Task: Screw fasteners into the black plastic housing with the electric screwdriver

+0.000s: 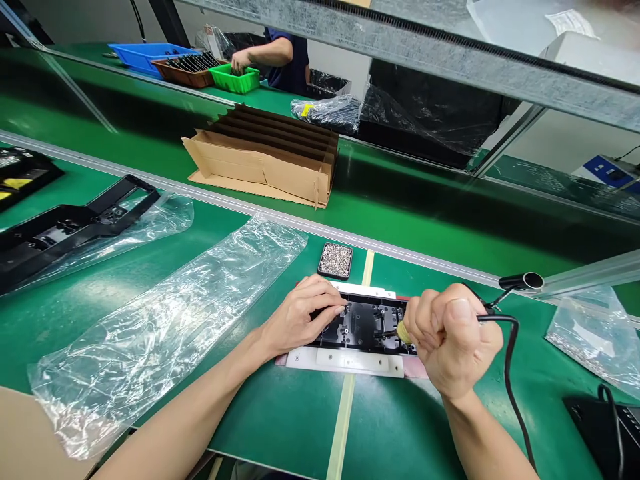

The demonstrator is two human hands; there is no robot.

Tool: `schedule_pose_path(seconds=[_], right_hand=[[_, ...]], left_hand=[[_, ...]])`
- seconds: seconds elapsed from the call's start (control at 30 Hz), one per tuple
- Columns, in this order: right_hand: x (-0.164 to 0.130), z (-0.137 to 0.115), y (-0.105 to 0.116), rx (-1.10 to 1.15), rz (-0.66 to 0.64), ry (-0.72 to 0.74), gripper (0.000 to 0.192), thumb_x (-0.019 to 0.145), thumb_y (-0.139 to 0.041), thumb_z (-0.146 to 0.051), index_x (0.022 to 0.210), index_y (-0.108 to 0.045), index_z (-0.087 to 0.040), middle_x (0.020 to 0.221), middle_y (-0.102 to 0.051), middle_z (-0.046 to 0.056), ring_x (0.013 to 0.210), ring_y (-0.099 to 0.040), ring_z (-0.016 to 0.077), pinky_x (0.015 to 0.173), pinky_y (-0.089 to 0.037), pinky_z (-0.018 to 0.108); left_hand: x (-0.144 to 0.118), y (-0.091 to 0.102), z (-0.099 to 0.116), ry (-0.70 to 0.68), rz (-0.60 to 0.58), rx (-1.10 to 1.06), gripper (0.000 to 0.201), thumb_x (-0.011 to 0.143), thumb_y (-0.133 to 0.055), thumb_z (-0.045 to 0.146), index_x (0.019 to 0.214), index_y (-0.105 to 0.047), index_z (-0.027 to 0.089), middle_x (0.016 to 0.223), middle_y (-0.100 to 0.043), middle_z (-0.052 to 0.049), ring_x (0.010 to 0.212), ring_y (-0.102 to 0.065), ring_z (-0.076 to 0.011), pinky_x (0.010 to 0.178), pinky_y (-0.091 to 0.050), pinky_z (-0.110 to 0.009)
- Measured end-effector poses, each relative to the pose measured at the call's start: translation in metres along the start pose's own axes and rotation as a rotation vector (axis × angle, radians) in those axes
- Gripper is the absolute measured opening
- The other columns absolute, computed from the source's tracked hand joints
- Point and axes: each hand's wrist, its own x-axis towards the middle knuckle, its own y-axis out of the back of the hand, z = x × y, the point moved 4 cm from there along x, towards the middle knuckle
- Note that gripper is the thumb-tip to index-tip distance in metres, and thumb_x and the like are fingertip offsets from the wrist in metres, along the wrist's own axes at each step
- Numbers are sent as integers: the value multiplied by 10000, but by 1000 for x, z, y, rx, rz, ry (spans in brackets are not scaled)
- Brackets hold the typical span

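At far left lies one dark piece with yellow patches (17,183), then one black frame (75,223) on a clear bag and one further clear plastic sleeve (175,313) lying flat. Behind stand three bins, one blue (137,60), one brown (186,79), one green (236,84); one co-worker's hand (241,60) is at the green one. One cardboard divider (260,163) follows. The left hand (307,310) rests at the left part of one black panel (363,323), thumb and forefinger nearly together; whether they pinch anything cannot be told. One small tray (334,275) of metal pieces sits just behind. The panel lies between two white rails (345,361). The right hand (453,340) has its fingers wrapped around one corded driver (404,333), pointed at the panel; tip contact is unclear. Farther right: one metal tube (527,281), one clear bag of small parts (595,340).
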Motion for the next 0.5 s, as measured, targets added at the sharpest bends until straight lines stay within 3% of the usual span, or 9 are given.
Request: schedule_pose_path(seconds=[0.5], right_hand=[[-2, 2, 1, 19, -9, -17, 407, 1041, -545, -298, 663, -430, -198, 518, -319, -63, 437, -295, 65, 384, -272, 169]], left_hand=[[0, -1, -1, -3, 1, -2, 154, 1060, -625, 170, 1148, -745, 210, 1070, -753, -51, 1046, -637, -229, 920, -480, -415]])
